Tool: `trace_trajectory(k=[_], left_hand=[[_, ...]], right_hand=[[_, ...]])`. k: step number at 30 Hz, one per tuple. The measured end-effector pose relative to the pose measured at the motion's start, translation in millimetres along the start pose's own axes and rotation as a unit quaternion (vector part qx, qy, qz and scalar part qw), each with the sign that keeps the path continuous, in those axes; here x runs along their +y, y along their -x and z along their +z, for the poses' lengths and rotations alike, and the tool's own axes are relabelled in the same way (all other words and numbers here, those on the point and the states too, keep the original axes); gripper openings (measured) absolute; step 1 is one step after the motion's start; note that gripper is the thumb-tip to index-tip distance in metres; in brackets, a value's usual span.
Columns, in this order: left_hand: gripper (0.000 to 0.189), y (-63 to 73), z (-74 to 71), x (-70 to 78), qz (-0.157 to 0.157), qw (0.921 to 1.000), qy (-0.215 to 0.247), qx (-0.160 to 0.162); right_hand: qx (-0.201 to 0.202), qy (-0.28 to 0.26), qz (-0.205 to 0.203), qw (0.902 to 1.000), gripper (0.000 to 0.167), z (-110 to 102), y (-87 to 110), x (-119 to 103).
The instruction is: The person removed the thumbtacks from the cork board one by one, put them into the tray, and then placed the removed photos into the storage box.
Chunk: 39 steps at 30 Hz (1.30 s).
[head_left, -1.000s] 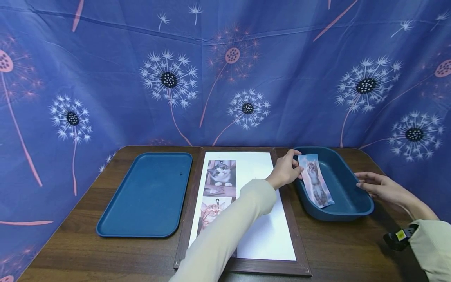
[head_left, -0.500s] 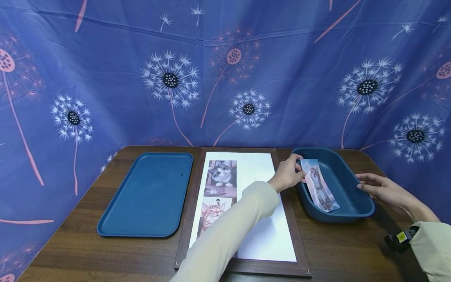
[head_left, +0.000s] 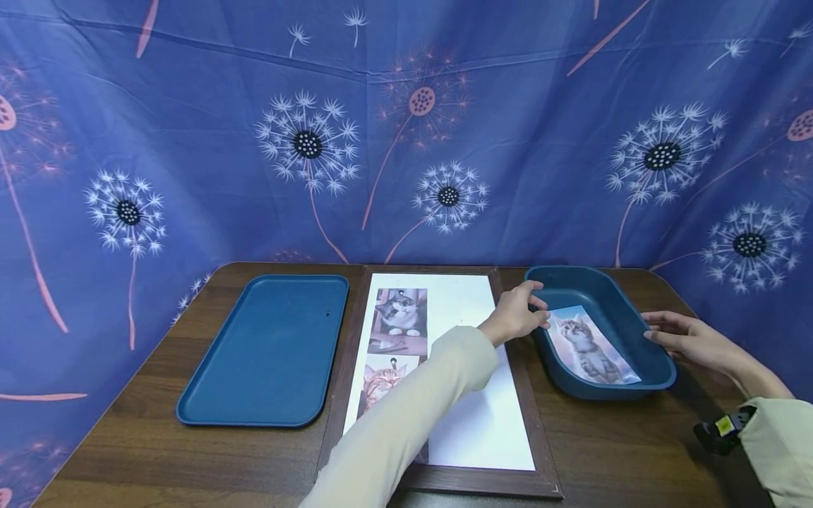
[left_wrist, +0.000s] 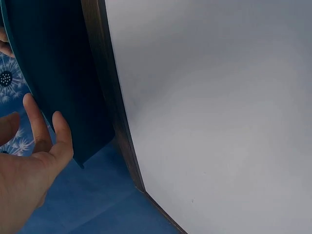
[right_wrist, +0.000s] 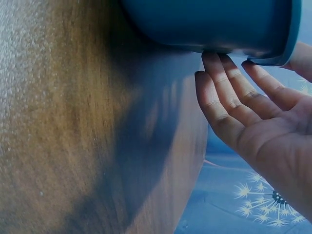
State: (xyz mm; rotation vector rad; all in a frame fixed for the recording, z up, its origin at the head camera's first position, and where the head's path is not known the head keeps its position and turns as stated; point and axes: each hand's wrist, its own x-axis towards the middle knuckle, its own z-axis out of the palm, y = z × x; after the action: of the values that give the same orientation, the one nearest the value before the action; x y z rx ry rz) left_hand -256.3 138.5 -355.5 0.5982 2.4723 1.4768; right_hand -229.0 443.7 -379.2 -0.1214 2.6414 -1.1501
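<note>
A photo print of a grey tabby kitten [head_left: 587, 346] lies in the deep blue bin [head_left: 635, 317] at the right of the table, tilted toward its near corner. My left hand [head_left: 517, 312] is at the bin's left rim, fingers loosely bent and spread. The photo's upper left corner is right by those fingertips. In the left wrist view nothing sits between thumb and fingers of the left hand [left_wrist: 46, 153]. On the opposite side my right hand [head_left: 699, 342] holds the bin's rim, thumb over it. The right wrist view shows the long fingers [right_wrist: 229, 87] against the outer wall.
A white board [head_left: 473, 437] in a dark wooden frame lies mid-table, partly under my left sleeve. Two cat photos, a grey-and-white cat [head_left: 399, 321] and an orange one [head_left: 380, 381], are on it. A flat blue tray [head_left: 267, 346] lies left; a dandelion-print cloth [head_left: 444, 127] hangs behind.
The kitten photo, earlier held by my left hand over the bin's left rim, has dropped and slid down to the right into the bin. Both hands stay almost in place.
</note>
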Motion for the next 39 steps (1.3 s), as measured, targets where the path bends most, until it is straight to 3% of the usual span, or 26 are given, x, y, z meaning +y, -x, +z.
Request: trace_trajectory(k=[9,21,28,39], left_hand=[[0.039,2.4,-4.3,1.1,0.006,0.9999,-0.005,-0.014],[0.035,5.6,-22.9,-7.3,0.025,0.9993,-0.028,0.001],[0.035,8.1,-37.6,-16.3,0.023,0.9986,-0.047,0.002],[0.033,15.6,-59.8,-30.4,0.025,0.9974,-0.067,-0.006]], right_hand=[[-0.002,0.008,-0.001,1.0,0.059,-0.6,1.7,-1.8],[-0.009,-0.01,0.005,0.9999,0.061,-1.3,3.0,-4.6],[-0.005,0.034,-0.004,0.9994,0.056,0.1,2.0,-7.8],[0.015,0.057,-0.014,0.9982,0.06,0.8,1.4,-15.9]])
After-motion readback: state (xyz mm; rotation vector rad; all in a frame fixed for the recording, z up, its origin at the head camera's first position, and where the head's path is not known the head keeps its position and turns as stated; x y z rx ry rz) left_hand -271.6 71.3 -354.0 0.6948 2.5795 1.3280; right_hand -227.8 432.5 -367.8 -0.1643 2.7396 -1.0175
